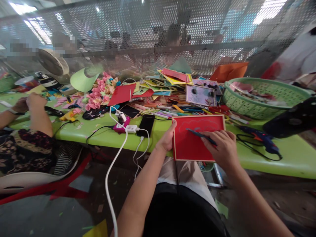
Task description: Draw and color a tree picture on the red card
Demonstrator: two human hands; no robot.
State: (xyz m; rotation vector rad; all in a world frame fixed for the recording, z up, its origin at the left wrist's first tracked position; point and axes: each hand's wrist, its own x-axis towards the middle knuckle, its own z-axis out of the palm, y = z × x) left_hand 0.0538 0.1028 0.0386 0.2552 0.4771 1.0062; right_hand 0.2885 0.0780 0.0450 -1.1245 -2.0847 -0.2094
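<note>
A red card (190, 144) with a pale border lies at the near edge of the green table (291, 154), partly over my lap. My left hand (167, 138) grips the card's left edge, thumb on top. My right hand (221, 146) rests on the card's right half, fingers closed round a dark blue pen (200, 135) whose tip touches the card near a faint curved outline drawn across the top.
A heap of coloured paper and cards (170, 87), pink folded flowers (100, 92), phones (146, 124) and white charging cables (116, 158) cover the table. A green basket (261, 97) stands at right, a blue glue gun (261, 140) beside it. A seated person's hands (32, 102) work at left.
</note>
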